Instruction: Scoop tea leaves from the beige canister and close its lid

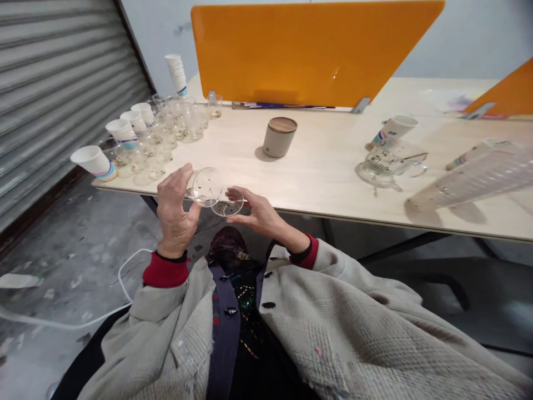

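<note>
Clear cups (214,195), between left grip (175,210) and right grip (259,213)

left hand (175,208) reaches forward, right hand (262,214) points leftward, both half-curled with thumbs (194,211) spread.

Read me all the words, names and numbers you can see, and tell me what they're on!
No words or numbers can be read here.
White cup on the right: a small blue mark, too blurred to read.
White cups on the left: coloured bands, no letters I can make out.
Canister: a tiny mark near its base, too small to read.
Clear cups in the hands: no writing I can see.
</note>
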{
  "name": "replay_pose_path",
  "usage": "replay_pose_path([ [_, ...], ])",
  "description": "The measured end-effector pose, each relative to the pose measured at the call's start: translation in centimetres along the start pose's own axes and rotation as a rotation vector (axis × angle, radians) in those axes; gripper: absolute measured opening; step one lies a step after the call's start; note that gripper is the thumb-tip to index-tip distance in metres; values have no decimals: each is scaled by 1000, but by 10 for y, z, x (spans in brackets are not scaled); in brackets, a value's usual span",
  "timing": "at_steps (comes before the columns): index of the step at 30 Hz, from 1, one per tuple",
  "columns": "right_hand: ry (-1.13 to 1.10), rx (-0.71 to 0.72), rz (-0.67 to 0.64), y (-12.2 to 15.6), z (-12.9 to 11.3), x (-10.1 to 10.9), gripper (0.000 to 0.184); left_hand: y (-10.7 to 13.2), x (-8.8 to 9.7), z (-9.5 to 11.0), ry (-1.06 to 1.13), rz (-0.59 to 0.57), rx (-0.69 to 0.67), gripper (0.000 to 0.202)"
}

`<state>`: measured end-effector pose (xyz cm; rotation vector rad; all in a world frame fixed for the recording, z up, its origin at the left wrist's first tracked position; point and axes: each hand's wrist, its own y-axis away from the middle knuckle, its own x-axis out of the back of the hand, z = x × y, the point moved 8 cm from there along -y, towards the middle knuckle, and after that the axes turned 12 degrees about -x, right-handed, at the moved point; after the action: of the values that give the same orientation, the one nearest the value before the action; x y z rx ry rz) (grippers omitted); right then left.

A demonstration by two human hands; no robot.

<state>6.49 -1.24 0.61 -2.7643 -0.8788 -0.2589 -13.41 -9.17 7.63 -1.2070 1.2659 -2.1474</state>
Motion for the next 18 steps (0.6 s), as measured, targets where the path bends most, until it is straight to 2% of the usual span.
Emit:
replay_pose_path([
  [3,10,-1,3,0,2,0,86,-1,-2,4,-44,-32,-74,58],
  [8,19,19,-1,0,4,-1,85,-3,-10,9,-136,-114,-115,51],
  [13,27,4,2,0,5,-1,83,-4,-11,11,-159,-112,-165,48],
  [18,1,-27,15,0,3,2,82,-1,-11,2,-26,-69,-69,60],
])
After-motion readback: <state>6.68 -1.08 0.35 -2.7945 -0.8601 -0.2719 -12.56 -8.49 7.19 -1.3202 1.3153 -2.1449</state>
